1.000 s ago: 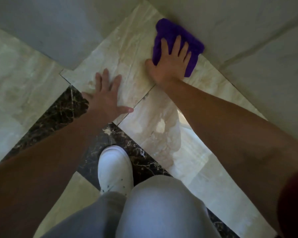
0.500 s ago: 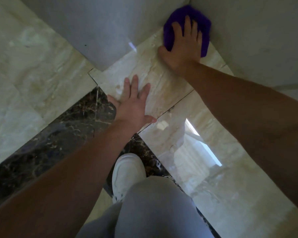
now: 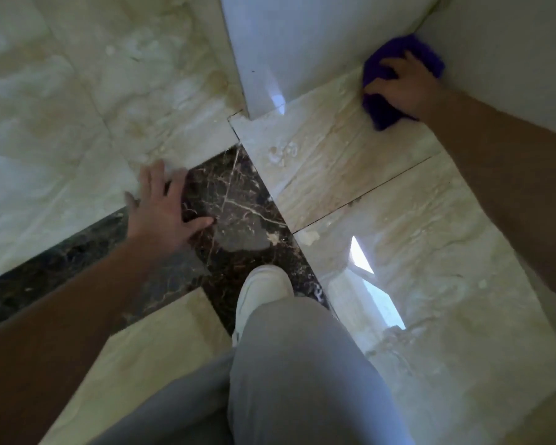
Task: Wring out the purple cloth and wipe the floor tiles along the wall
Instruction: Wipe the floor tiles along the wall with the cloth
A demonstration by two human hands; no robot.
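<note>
Right hand is pressing the cloth into the wall corner, fingers curled gripping it. Left hand is bracing, fingers spread flat on the floor. Best: pressure even, cloth edge tight against the wall joint.

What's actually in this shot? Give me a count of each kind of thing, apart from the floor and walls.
Hands: 2, the left hand flat on the floor and the right hand pressing on the cloth
Purple cloths: 1, the purple cloth in the corner by the wall
White shoes: 1, the white shoe
Total: 4
</note>
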